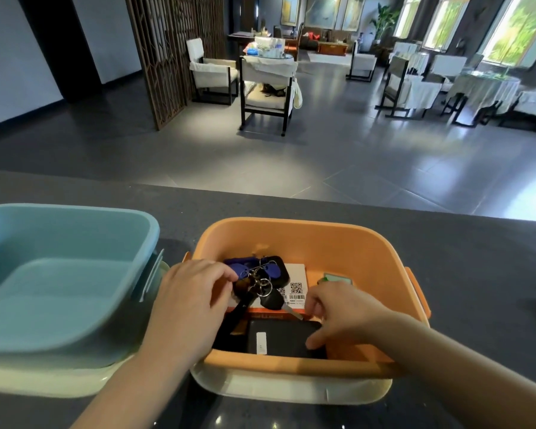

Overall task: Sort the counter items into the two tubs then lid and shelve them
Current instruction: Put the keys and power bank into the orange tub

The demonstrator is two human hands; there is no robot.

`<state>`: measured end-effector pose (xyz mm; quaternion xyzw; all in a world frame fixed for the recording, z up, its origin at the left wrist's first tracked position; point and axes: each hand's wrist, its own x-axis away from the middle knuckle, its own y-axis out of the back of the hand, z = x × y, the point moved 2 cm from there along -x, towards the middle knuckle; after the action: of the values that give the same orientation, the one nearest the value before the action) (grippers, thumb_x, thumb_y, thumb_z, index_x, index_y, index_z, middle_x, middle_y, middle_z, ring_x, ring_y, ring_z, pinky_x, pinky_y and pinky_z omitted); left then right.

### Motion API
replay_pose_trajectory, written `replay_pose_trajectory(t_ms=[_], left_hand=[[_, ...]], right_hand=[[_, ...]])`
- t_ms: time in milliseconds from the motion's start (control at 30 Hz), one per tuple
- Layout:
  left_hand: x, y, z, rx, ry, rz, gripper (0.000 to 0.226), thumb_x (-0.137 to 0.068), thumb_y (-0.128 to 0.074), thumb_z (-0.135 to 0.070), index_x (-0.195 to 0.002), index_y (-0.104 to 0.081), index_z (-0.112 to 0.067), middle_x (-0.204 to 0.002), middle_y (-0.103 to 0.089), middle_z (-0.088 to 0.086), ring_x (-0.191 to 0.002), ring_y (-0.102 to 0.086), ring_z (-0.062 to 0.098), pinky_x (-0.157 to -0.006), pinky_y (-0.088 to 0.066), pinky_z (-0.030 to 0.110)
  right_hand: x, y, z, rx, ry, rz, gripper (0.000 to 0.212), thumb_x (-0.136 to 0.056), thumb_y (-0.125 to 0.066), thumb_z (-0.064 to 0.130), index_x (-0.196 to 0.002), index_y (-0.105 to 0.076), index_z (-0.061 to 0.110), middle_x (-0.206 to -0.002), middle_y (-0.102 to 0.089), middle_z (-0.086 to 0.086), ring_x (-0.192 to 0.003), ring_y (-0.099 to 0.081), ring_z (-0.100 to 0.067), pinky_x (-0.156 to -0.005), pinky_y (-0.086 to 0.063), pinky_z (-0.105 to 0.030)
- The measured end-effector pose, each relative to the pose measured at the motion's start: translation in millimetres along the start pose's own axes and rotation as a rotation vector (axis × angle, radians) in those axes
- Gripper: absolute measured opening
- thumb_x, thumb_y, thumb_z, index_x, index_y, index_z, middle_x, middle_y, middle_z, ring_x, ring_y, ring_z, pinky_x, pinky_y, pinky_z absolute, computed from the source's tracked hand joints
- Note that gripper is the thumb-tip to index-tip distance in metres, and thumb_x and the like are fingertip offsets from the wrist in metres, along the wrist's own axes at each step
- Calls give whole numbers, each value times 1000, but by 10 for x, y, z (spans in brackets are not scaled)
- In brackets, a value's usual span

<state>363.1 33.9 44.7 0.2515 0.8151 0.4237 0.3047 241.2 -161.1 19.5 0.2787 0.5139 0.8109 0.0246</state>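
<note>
Your two forearms come in from the near edge of the counter [446, 258], and both hands are down inside the orange tub, so you're clearly mid-sort.

Going left to right: the blue tub [59, 274] sits at the counter's left end, showing nothing inside from this angle, parked on what looks like its pale lid, probably so the lid is handy for later. Just beside it, the orange tub [307, 239] sits on a pale lid too, close to the near edge, where you can reach in without stretching.

Your left hand [189, 301] is over the tub's left side, fingertips curled and pinching at the key bunch [257, 280] with its blue tags, which lies on top of a white box [296, 283] with a QR label. Looks like you're setting the keys down or nudging them so they sit flat.

Your right hand [338, 311] is over the right side, fingers loosely bent and grasping nothing I can see, one fingertip touching the black wallet-like case [285, 335] by the tub's near wall, likely steadying it. A small green thing [338, 278] peeks out behind that hand.

Lids aren't on yet, shelving still to go.
</note>
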Motion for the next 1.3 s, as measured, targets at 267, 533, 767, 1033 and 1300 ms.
replay_pose_trajectory(t_ms=[267,533,767,1033,1300], left_hand=[[22,-53,-130,-49,-79,46,10,-87,-48,-40,-91,-57,-43,-93,-55,-28,-97,-47,-4,-104,-24,28],[-2,-137,-541,56,-242,104,8,-86,-57,-35,-92,-60,-40,-94,-58,-24,-94,-51,1,-84,-41,26],[3,-413,-1806,302,-556,205,7,-89,-56,-31,-93,-62,-32,-95,-60,-16,-94,-54,7,-85,-42,30],[670,-985,-3183,372,-719,328,13,-82,-67,-20,-94,-67,-24,-100,-66,-8,-100,-58,17,-87,-41,30],[1564,-1759,-4330,476,-674,385,15,-83,-65,-23,-97,-64,-27,-99,-62,-13,-99,-56,10,-87,-42,27]], right_hand=[[-44,-65,4,-65,-68,92,40,-71,-81,34,-102,-56,25,-93,-54,8,-83,-50,-9,-60,-36,-19],[470,243,-18,-83,-90,-320,33,-70,-76,38,-98,-62,26,-88,-62,9,-78,-58,-11,-64,-47,-26],[1892,485,-628,-121,-309,-866,23,-76,-64,38,-96,-59,28,-92,-59,12,-83,-56,-12,-69,-47,-30],[3570,-102,-1611,-135,-688,-874,29,-81,-63,39,-107,-57,30,-102,-58,12,-89,-58,-11,-75,-49,-29],[4658,-656,-2722,-111,-817,-912,46,-71,-66,47,-113,-56,33,-118,-57,11,-110,-50,-15,-82,-43,-29]])
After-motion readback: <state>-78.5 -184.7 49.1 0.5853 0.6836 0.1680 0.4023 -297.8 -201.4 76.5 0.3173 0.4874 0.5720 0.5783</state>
